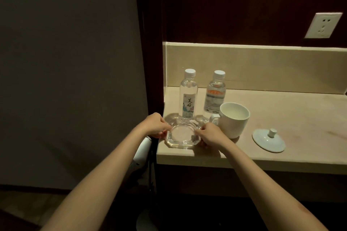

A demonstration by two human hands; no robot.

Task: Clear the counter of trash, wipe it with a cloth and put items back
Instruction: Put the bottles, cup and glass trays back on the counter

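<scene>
A clear glass ashtray (181, 136) sits near the front left corner of the beige counter (291, 118). My left hand (155, 125) grips its left rim with curled fingers, and my right hand (211, 136) grips its right rim. Behind the ashtray stand two water bottles with white caps: one with a pale label (188, 95) and one with an orange label (216, 93). A white mug (233, 121) stands open just right of my right hand. Its white lid (268, 139) lies on the counter further right, knob up.
A low beige backsplash (262, 65) runs along the back and left of the counter. A white wall socket (323, 25) is on the dark wood panel at upper right. A white object with a dark cord (142, 151) hangs below the counter's left edge.
</scene>
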